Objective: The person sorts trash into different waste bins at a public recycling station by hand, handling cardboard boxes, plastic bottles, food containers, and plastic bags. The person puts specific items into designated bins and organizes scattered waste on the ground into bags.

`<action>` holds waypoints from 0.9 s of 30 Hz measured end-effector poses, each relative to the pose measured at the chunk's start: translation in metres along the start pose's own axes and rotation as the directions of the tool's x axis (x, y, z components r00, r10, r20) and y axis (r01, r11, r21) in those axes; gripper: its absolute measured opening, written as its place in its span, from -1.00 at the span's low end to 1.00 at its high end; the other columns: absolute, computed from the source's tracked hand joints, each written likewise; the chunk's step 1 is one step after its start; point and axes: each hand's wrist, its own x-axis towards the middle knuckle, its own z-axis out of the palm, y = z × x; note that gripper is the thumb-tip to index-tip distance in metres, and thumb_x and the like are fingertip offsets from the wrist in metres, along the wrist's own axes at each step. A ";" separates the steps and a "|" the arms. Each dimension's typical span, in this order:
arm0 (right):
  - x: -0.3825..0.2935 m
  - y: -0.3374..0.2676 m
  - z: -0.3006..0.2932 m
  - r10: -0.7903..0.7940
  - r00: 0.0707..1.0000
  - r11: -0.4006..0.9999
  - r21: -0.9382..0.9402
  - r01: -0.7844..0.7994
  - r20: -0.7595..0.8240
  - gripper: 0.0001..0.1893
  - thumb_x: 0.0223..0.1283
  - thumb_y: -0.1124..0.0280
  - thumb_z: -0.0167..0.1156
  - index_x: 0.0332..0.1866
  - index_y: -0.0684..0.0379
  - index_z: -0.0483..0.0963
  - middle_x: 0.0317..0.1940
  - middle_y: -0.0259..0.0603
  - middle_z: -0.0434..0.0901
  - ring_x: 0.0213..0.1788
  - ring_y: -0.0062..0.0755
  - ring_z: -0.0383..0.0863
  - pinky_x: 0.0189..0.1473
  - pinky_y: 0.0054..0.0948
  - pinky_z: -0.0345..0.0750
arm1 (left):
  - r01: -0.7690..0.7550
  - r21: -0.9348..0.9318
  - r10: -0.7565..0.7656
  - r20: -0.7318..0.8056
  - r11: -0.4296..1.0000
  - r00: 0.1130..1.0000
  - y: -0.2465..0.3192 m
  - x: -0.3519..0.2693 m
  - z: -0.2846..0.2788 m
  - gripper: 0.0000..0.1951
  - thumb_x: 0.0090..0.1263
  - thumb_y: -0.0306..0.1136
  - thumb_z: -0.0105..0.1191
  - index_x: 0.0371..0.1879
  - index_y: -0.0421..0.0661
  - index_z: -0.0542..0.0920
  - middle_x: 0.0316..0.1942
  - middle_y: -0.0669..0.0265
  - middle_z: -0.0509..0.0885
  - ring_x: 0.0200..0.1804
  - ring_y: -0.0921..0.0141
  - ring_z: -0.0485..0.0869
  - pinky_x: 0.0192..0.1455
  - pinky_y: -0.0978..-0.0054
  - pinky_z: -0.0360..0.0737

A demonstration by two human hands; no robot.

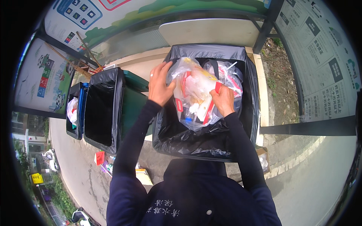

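Note:
A clear plastic bag (pixel 195 82) of mixed rubbish, with cartons, tissue and a blue cap inside, is held over a large bin (pixel 195 152) lined with black plastic. My right hand (pixel 223 100) grips its right side, fingers closed around a red-edged carton piece and the plastic. At the bag's upper left is my left hand (pixel 161 83), fingers spread and thumb beside the plastic; whether it touches the bag is hard to tell. Behind my right hand, another filled bag (pixel 226 73) with a white straw lies in the bin.
Left stand a green bin with a black liner (pixel 104 76) and a narrow blue bin (pixel 82 113) holding a white bag. Brooms (pixel 68 60) lean behind them. Litter (pixel 106 163) and a cardboard box (pixel 264 159) are on the ground. Printed panels (pixel 319 56) and dark posts surround the bins.

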 end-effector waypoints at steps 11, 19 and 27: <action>-0.030 0.044 0.036 0.050 0.999 0.992 0.118 -0.048 -0.015 -0.69 0.13 0.27 0.24 -0.17 0.34 0.57 -0.37 0.25 0.67 -0.27 0.28 0.69 -0.17 0.08 0.59 | 0.457 0.296 -0.517 0.697 0.839 0.497 0.042 -0.171 0.067 -0.65 0.28 -0.54 0.02 0.06 -0.35 0.50 -0.03 -0.27 0.63 -0.03 -0.12 0.69 0.09 0.03 0.61; -0.058 0.024 0.015 -0.060 0.998 0.998 0.002 0.060 0.001 -0.67 0.20 0.31 0.22 -0.03 0.32 0.53 -0.45 0.20 0.66 -0.34 0.23 0.69 -0.23 0.06 0.57 | 0.272 0.513 -0.568 0.799 0.815 0.196 0.008 -0.177 0.098 -0.37 0.08 -0.03 0.38 -0.02 -0.31 0.59 -0.01 -0.09 0.72 0.01 0.02 0.74 0.15 0.15 0.63; -0.071 0.022 0.025 -0.025 0.999 1.000 -0.018 0.024 -0.029 -0.72 0.22 0.29 0.20 -0.09 0.27 0.51 -0.44 0.18 0.67 -0.33 0.23 0.69 -0.21 0.08 0.57 | 0.226 0.564 -0.604 0.693 0.795 0.394 0.011 -0.194 0.103 -0.46 0.08 -0.18 0.35 -0.03 -0.29 0.56 -0.12 -0.05 0.76 -0.02 0.08 0.77 0.05 0.14 0.69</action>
